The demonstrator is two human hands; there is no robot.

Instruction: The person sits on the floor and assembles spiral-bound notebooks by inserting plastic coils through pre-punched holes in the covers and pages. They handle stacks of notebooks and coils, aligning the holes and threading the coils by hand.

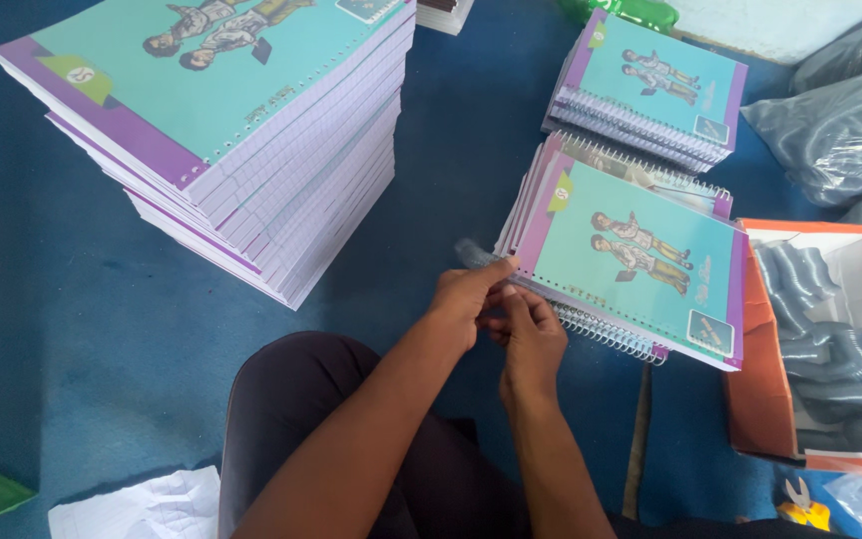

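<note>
A teal and purple notebook [641, 255] tops a short pile on the blue floor, its wire spiral [606, 329] along the near edge. My left hand [466, 299] pinches the notebook's near left corner, where a blurred end of the spiral sticks out. My right hand [531, 334] is close beside it, fingers closed on the spiral at the same corner. Both hands touch each other. Whether the spiral is fully threaded cannot be told.
A tall stack of unbound notebooks [251, 130] stands at the left. Another small pile of bound notebooks [655, 85] lies behind. An orange box [750, 399] of grey spirals sits at the right, clear bags [840, 120] beyond. My dark-clad knee [291, 399] is below, white paper [142, 504] beside it.
</note>
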